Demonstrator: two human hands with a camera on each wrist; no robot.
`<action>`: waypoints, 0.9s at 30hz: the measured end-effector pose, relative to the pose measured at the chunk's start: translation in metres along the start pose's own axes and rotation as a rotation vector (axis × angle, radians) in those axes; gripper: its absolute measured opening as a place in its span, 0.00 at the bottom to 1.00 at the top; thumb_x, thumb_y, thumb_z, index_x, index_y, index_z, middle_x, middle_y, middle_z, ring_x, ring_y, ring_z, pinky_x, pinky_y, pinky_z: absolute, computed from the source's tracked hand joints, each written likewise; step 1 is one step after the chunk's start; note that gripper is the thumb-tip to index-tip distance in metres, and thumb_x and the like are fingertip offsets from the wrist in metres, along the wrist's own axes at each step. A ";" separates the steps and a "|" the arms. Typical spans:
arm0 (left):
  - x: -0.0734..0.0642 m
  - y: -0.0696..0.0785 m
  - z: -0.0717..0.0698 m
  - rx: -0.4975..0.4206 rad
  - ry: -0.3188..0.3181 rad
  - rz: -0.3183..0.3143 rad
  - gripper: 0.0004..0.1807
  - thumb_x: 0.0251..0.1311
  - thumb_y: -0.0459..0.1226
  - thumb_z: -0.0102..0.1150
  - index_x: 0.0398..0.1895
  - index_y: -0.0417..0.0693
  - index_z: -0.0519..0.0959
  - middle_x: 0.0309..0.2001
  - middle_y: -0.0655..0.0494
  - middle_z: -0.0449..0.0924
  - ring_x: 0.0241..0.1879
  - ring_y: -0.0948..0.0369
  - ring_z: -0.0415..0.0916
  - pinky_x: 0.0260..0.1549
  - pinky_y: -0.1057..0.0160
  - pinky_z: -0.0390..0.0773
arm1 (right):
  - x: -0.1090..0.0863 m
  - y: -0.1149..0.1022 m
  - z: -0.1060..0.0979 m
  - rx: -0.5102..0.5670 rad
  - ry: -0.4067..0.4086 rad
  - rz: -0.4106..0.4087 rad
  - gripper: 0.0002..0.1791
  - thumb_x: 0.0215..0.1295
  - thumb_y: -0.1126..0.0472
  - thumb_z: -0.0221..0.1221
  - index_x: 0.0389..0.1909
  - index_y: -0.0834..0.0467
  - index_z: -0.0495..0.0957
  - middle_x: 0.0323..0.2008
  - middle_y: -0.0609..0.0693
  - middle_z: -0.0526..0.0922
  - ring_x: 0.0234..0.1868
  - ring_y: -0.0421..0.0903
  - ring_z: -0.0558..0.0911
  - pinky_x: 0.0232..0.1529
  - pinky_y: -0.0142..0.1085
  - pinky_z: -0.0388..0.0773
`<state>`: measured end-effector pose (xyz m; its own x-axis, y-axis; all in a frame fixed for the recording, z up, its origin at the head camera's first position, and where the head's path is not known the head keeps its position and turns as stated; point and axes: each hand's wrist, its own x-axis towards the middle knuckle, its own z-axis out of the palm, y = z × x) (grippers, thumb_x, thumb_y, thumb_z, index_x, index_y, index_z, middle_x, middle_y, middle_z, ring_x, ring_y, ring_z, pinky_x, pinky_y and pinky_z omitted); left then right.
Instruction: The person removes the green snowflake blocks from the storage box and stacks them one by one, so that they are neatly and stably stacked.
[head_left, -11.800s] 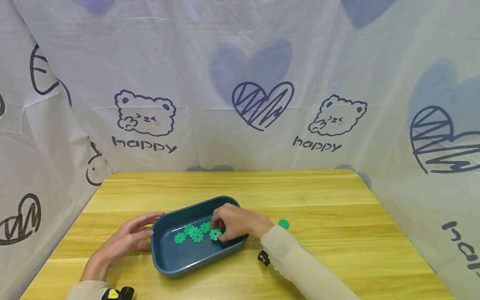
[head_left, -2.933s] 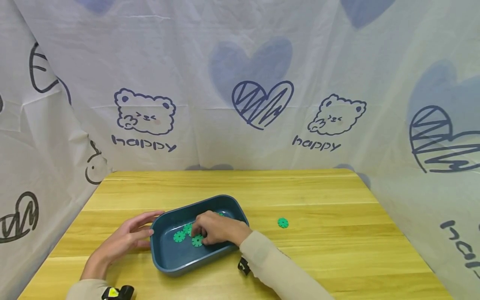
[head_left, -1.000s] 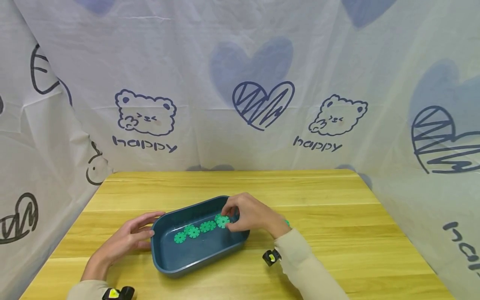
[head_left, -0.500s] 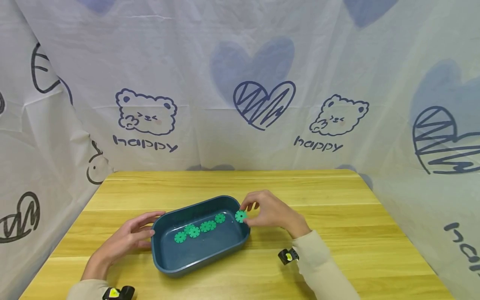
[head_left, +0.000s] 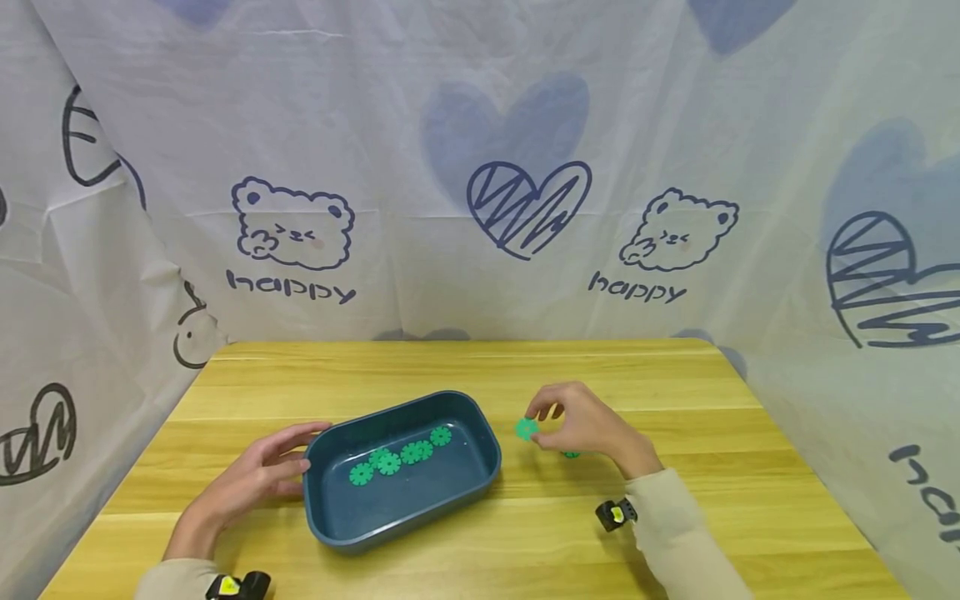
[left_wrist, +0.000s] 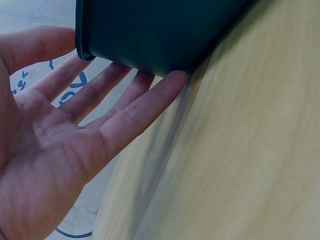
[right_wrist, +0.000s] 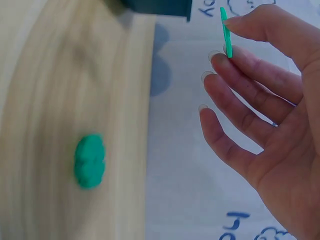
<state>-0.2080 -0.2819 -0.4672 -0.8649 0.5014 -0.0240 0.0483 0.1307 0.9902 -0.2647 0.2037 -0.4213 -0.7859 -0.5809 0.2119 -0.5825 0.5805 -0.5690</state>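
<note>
A dark blue plastic bin [head_left: 405, 517] with rounded corners stands at an angle on the table. Several green notched building discs [head_left: 362, 474] lie along its floor. My left hand [head_left: 251, 479] rests its fingertips and thumb against the bin's left end, fingers fairly straight; the left wrist view has the fingertips on the bin's outer wall [left_wrist: 145, 35]. To the right of the bin, my right hand [head_left: 585, 421] pinches one green building disc [head_left: 527, 429] between thumb and forefinger, above the table. Another disc [right_wrist: 90, 161] lies on the tabletop, mostly hidden by the right hand in the head view.
The wooden table [head_left: 675, 517] reaches back to a white curtain [head_left: 420, 275] printed with hearts, bears and lettering. More curtain hangs along the left and right sides. Each wrist carries a small black camera [head_left: 615, 514].
Over the last second my right hand has lifted a disc out of the bin and carried it right, past the rim. The discs in the bin lie more spread out than earlier. My left hand stays put.
</note>
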 end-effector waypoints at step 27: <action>0.000 0.000 -0.001 0.000 0.001 0.001 0.31 0.77 0.34 0.51 0.79 0.43 0.59 0.65 0.71 0.76 0.60 0.66 0.80 0.52 0.54 0.88 | -0.030 0.073 -0.003 -0.015 -0.072 0.125 0.10 0.56 0.58 0.74 0.38 0.55 0.87 0.37 0.45 0.88 0.40 0.44 0.85 0.44 0.37 0.85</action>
<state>-0.2086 -0.2829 -0.4676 -0.8652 0.5009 -0.0232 0.0488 0.1302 0.9903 -0.2843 0.2647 -0.4665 -0.8361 -0.5425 0.0818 -0.4840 0.6591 -0.5757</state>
